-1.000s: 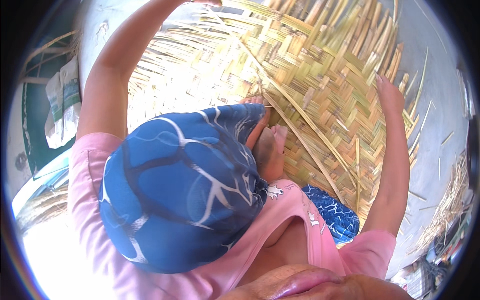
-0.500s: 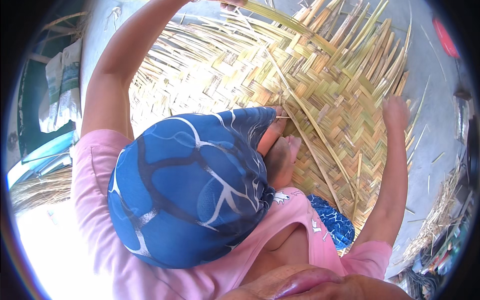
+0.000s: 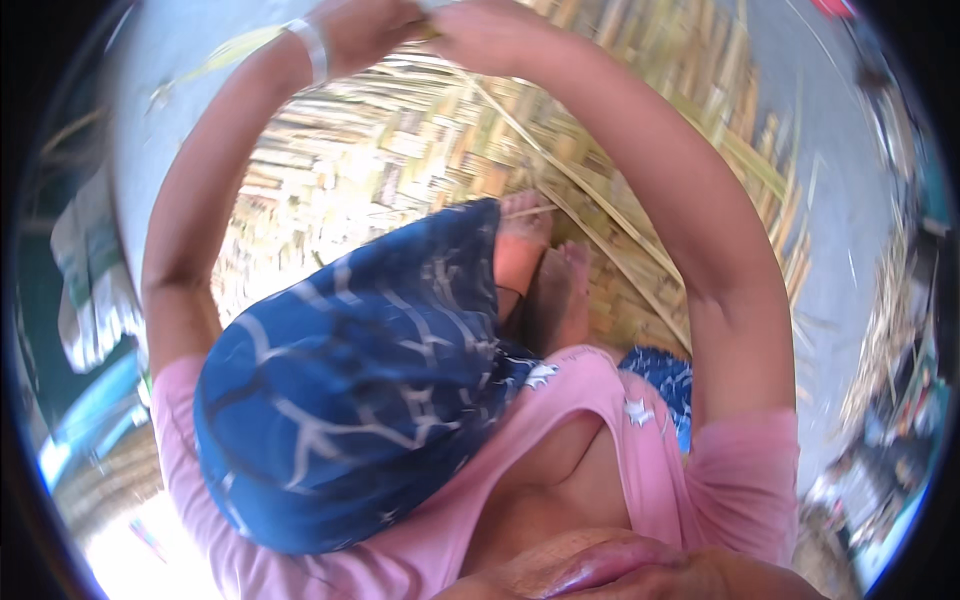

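Observation:
A large mat [image 3: 400,125] of woven flat strips, pale green and straw-coloured, lies beyond my legs. My left hand [image 3: 368,32] and my right hand [image 3: 485,36] are close together at its far side, near the top edge of the view. Fingers closed, both grip a narrow green plant strip [image 3: 431,32], of which only a short piece shows between them. A paler strip end [image 3: 232,50] sticks out left of my left wrist, blurred by motion. Loose long strips [image 3: 600,215] lie slantwise across the weave beside my bare feet [image 3: 524,218].
Blue patterned cloth [image 3: 350,380] covers my bent knee. Unwoven strip ends jut from the mat's right and far sides. On the grey floor [image 3: 835,200] at the right, a heap of dry straw [image 3: 878,325] lies along the wall side. A red object [image 3: 832,7] is at the upper right.
My right hand has left the mat's right edge and swung up and left to meet my left hand. My left hand has shifted left. The view has tilted slightly.

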`<act>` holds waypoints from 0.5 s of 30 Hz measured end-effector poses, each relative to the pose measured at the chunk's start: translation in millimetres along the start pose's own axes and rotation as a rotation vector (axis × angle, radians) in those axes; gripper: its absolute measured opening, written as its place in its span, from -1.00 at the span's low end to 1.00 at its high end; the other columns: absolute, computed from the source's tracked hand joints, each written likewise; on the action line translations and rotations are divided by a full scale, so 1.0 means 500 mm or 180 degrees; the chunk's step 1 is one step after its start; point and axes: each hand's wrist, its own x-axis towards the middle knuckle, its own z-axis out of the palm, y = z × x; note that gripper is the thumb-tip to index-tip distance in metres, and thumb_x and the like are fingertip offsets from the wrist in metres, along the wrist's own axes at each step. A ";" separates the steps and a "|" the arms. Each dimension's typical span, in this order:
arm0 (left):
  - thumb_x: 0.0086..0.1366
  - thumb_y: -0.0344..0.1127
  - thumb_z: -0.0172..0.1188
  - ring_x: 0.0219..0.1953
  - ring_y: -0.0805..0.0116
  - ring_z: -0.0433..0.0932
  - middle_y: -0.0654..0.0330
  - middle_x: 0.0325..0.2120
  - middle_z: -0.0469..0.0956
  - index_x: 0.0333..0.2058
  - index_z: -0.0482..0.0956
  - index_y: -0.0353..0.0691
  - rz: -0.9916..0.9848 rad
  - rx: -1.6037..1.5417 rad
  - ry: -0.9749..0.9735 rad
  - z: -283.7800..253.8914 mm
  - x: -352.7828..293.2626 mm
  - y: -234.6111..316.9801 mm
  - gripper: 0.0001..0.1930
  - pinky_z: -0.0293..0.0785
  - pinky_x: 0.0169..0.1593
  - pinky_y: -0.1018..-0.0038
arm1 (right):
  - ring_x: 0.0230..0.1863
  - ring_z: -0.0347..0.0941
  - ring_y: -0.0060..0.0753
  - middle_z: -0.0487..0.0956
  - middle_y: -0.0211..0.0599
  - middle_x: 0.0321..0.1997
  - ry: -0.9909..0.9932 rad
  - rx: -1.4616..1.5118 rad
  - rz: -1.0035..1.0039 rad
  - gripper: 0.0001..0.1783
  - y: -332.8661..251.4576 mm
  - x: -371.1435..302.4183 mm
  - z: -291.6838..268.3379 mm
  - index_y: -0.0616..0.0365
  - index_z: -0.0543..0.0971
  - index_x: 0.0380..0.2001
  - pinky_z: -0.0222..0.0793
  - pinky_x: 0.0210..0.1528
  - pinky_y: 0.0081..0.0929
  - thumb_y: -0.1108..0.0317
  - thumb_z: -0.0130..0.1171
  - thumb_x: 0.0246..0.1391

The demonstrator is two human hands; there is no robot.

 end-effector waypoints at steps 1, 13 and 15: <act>0.54 -0.13 -0.01 -0.38 0.24 0.58 0.15 -0.41 0.58 -0.11 0.59 -0.21 -0.0224 -0.0529 -0.0183 -0.004 0.000 0.020 -0.70 0.51 -0.13 0.28 | 0.11 0.54 0.22 0.64 0.13 0.03 -0.0407 -0.0007 0.0246 -0.51 -0.017 -0.009 -0.016 0.21 0.58 0.09 0.45 0.15 -0.01 0.07 0.04 0.31; 0.48 -0.21 -0.03 -0.22 -0.18 0.62 -0.01 -0.24 0.65 -0.19 0.49 -0.17 -0.0555 0.0542 0.0491 0.082 -0.015 0.064 -0.81 0.51 -0.18 -0.04 | -0.03 0.64 0.03 0.71 -0.13 -0.06 -0.0258 -0.0111 0.0672 -0.59 0.007 -0.001 0.059 0.02 0.70 -0.03 0.53 -0.03 -0.03 0.08 -0.03 0.36; 0.47 -0.21 -0.03 -0.24 -0.18 0.63 0.02 -0.19 0.66 -0.15 0.49 -0.13 -0.0819 0.0682 0.0543 0.104 -0.015 0.061 -0.83 0.53 -0.20 -0.06 | -0.05 0.66 0.00 0.72 -0.14 -0.07 -0.0138 -0.0091 0.0713 -0.62 0.001 -0.002 0.054 0.02 0.72 -0.05 0.55 -0.06 -0.05 0.15 -0.02 0.33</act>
